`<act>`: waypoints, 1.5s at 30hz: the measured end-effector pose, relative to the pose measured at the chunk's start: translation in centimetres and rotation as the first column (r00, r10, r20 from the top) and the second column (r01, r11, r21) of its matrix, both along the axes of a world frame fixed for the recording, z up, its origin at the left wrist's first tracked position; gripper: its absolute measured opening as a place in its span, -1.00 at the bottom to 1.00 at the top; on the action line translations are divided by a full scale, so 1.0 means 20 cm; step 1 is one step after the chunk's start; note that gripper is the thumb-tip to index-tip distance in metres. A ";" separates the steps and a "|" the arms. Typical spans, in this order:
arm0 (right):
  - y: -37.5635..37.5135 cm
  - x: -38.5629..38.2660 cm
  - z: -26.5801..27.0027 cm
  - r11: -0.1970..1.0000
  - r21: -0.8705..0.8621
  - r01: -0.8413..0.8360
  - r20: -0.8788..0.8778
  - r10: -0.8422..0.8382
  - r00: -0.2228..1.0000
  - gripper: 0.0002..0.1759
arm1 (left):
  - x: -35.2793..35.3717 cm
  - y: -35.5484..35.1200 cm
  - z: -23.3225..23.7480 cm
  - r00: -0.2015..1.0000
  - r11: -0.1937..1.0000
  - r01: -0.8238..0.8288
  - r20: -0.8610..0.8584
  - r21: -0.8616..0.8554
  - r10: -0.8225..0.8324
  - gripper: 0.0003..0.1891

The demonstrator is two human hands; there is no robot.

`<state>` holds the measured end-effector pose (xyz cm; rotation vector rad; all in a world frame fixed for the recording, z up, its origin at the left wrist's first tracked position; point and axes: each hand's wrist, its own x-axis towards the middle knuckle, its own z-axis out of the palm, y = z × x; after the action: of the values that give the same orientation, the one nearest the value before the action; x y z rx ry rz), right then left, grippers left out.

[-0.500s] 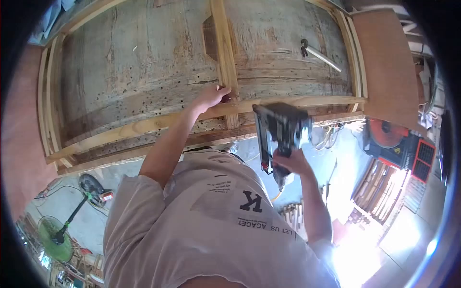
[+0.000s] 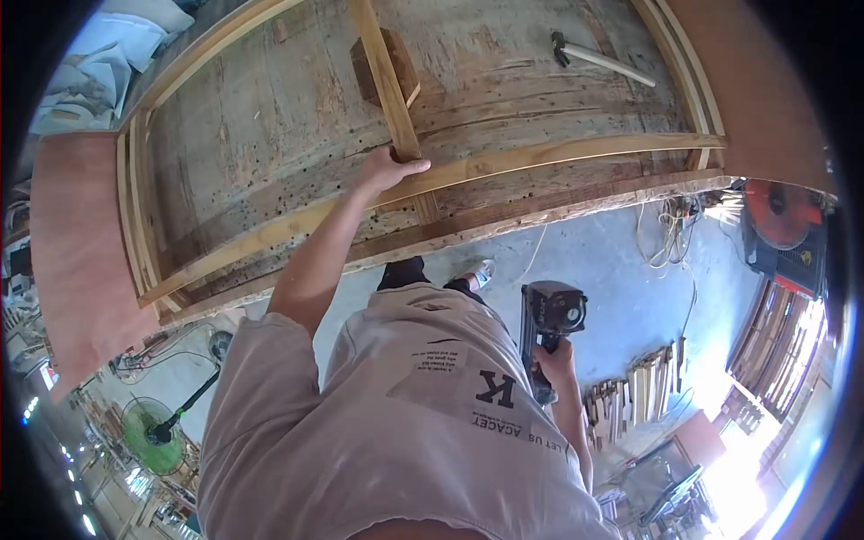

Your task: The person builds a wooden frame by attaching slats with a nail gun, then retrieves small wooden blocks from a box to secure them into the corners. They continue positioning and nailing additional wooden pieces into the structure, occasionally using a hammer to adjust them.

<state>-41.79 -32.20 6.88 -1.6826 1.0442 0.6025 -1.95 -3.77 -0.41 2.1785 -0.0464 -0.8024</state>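
The left hand [image 2: 387, 171] closes round the end of a smooth, pale middle slat [image 2: 385, 81], where it meets the long front rail [image 2: 540, 155], thumb stretched sideways; the right hand [image 2: 555, 362] grips the handle of a black, boxy nail gun [image 2: 551, 310], held beside the torso and well apart from the timber frame; under the slat sits an angular brown block [image 2: 405, 65]; the worktop [image 2: 288, 108] is weathered wood, scuffed grey, cracked and peppered with dark holes, its front edge rough; a hammer [image 2: 612, 65] with a black head and pale handle lies on it; the shirt [image 2: 432, 396] bears a large black K and "LET US", its finest lines too small to read, as are the nail gun's markings; smooth grey floor [image 2: 621, 261] spreads between the worktop's edge and a row of upright wood offcuts [image 2: 634, 391]
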 end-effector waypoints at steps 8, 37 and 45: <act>0.00 0.64 0.43 0.993 0.093 0.072 0.170 -0.087 0.982 -0.87 | 0.06 0.05 -0.07 0.989 0.984 -0.126 -0.096 -0.126 0.114 -0.45; -0.24 2.34 -0.11 0.480 0.874 0.071 -0.264 0.347 0.900 -0.31 | 0.44 0.28 -0.55 0.672 0.784 -0.413 0.736 0.463 -0.081 -0.25; -0.26 2.31 -0.14 0.462 0.887 -0.006 -0.191 0.378 0.906 -0.31 | 0.44 0.29 -0.56 0.675 0.786 -0.406 0.733 0.466 -0.085 -0.26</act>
<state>4.40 -37.47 4.05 -0.7419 0.5617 1.3873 6.93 2.09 -11.69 2.9366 0.0223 0.2852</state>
